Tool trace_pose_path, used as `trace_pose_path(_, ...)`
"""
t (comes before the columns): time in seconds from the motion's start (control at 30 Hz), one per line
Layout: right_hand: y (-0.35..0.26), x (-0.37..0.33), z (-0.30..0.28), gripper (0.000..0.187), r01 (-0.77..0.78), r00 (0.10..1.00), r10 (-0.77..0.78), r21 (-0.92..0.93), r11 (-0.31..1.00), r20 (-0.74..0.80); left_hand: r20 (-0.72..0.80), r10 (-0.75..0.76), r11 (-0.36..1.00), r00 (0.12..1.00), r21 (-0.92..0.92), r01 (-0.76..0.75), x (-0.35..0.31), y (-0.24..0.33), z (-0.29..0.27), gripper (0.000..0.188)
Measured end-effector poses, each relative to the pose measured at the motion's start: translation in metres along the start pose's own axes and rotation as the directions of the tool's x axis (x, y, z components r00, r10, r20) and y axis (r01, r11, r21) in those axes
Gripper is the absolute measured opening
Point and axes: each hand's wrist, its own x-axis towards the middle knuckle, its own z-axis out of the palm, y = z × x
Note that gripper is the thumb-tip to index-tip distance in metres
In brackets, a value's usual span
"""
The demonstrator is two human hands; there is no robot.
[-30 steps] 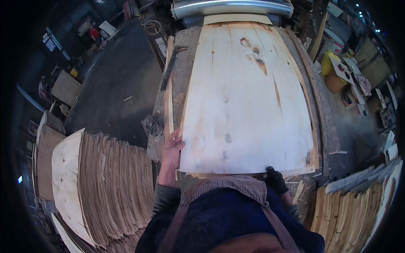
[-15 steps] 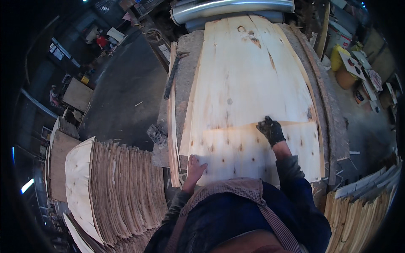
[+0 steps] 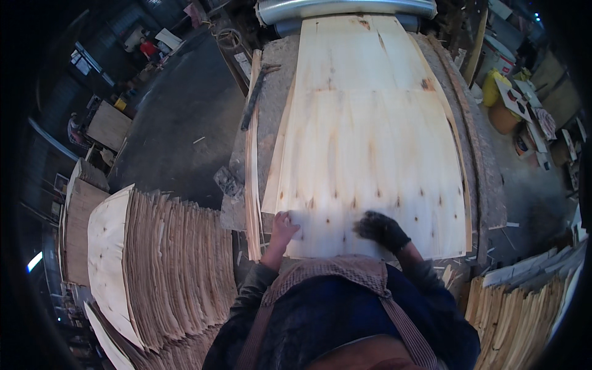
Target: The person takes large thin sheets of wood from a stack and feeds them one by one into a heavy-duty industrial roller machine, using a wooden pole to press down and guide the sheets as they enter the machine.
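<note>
A pale, knotted veneer sheet (image 3: 370, 148) lies on the worktable, with a faint cross seam in its far part. Its far end reaches a shiny metal roller (image 3: 345, 8). My bare left hand (image 3: 283, 232) rests at the near left edge of the sheet, thumb apart from the fingers. In a dark glove, my right hand (image 3: 382, 230) is over the near part of the sheet, its fingers stretched out to the left and slightly blurred. Neither hand shows anything gripped. Further veneer layers show along the left and right sides beneath the top sheet.
A tall stack of veneer sheets (image 3: 179, 265) stands at the left, another stack (image 3: 524, 308) at the near right. A dark bar-like tool (image 3: 254, 102) lies on the table's left side. Beyond the floor at far left are two people; a yellow bag (image 3: 491, 86) sits at right.
The veneer has slid away from me toward the roller, carrying its knots and cross edge farther off. My right hand has come back nearer and left the raised edge; my left hand stays about there.
</note>
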Motion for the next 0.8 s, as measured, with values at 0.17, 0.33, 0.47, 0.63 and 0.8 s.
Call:
trace_pose_path(0.17, 0.039, -0.068, 0.015, 0.033, 0.003, 0.991, -0.006, -0.022, 1.000, -0.136, 0.095, -0.142, 0.723, 0.985, -0.670, 0.169, -0.001, 0.023, -0.017, 0.038)
trace_pose_path(0.33, 0.045, -0.112, 0.039, 0.032, -0.154, 0.925, -0.083, -0.563, 0.812, -0.372, 0.152, -0.042, 0.541, 0.987, -0.828, 0.150, -0.020, 0.069, -0.048, 0.036)
trace_pose_path(0.47, 0.054, -0.119, 0.030, 0.033, -0.050, 0.904, -0.144, -0.434, 0.899, -0.402, 0.169, 0.022, 0.450, 0.985, -0.882, 0.141, -0.026, 0.094, -0.065, 0.038)
trace_pose_path(0.63, 0.048, -0.105, 0.009, 0.022, 0.121, 0.923, -0.089, 0.064, 0.991, -0.375, 0.101, -0.031, 0.600, 0.994, -0.794, 0.099, -0.021, 0.111, -0.074, 0.048)
trace_pose_path(0.8, -0.004, -0.056, 0.027, 0.020, -0.086, 0.847, -0.525, -0.996, 0.012, -0.079, -0.032, 0.017, 0.967, 0.999, -0.253, -0.024, 0.011, 0.049, -0.040, 0.062)
